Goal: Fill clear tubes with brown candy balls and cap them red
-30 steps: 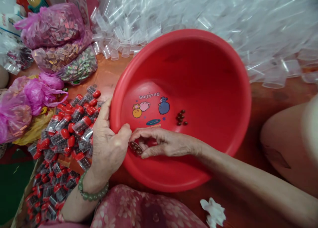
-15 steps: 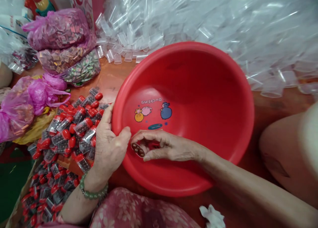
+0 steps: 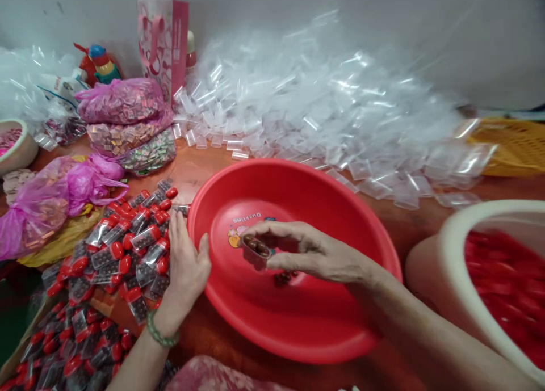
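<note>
My right hand is above the red basin, its fingers and thumb closed round a small clear plastic cup tilted so that its mouth shows. Shiny brown balls lie inside the cup. Under the hand, a few brown balls rest on the basin's floor, partly hidden by the fingers. At the basin's left rim is my left hand, fingers stretched out along the outside and thumb raised apart. Beside it lies a heap of clear cups with red caps, filled with dark balls.
A large pile of clear empty cups spreads behind the basin. Pink bags of small packets lie at the left. On the right stands a cream tub of red caps, with a yellow basket behind it.
The view has shifted, bringing the cream tub into sight. My left hand's fingers have straightened at the rim. My right hand still holds the cup, and brown balls now show in the basin.
</note>
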Demonstrator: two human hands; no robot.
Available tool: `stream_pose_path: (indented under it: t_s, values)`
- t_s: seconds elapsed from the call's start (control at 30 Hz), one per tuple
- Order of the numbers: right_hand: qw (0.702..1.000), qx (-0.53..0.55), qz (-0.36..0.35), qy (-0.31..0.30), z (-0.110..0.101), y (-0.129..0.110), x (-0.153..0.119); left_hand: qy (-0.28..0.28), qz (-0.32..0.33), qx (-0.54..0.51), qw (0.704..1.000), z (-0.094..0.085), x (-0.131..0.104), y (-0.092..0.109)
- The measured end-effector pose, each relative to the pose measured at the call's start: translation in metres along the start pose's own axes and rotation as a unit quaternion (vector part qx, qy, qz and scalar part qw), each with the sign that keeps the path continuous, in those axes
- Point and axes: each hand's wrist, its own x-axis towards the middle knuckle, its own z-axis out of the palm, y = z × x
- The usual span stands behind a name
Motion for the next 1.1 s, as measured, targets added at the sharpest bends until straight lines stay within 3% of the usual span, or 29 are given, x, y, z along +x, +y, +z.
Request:
stream_pose_path:
  t_s: [0.03,0.1,0.2,0.3,0.37,0.43,0.73,0.9,1.1]
  values:
    - [1.0,0.006,-0.012,0.009,-0.002,-0.003,-0.002,-0.004,0.039,0.028,0.999,0.0,-0.005,0.003]
    - [0.998,0.03,-0.049,0.023,-0.003,-0.007,-0.005,-0.093,0.064,0.002,0.994,0.0,-0.015,0.014]
    - [0.994,0.041,-0.094,0.048,-0.002,-0.012,-0.01,-0.263,0.004,-0.149,0.953,0.006,-0.027,0.033]
    - [0.992,0.0,-0.102,0.078,0.003,-0.013,-0.015,-0.31,-0.022,-0.311,0.898,0.019,-0.029,0.046]
    - [0.989,-0.037,-0.1,0.099,0.006,-0.014,-0.019,-0.309,-0.018,-0.372,0.875,0.026,-0.029,0.049]
    - [0.984,-0.081,-0.108,0.117,0.008,-0.014,-0.023,-0.3,-0.022,-0.382,0.874,0.029,-0.028,0.05]
    - [0.931,-0.266,-0.176,0.179,0.028,-0.017,-0.027,-0.284,0.003,-0.293,0.913,0.024,-0.021,0.043]
    - [0.883,-0.345,-0.177,0.264,0.038,-0.006,-0.027,-0.243,0.032,-0.246,0.938,0.025,-0.022,0.039]
    - [0.919,-0.209,-0.173,0.287,0.041,-0.013,-0.021,-0.18,0.164,-0.151,0.958,0.03,-0.024,0.034]
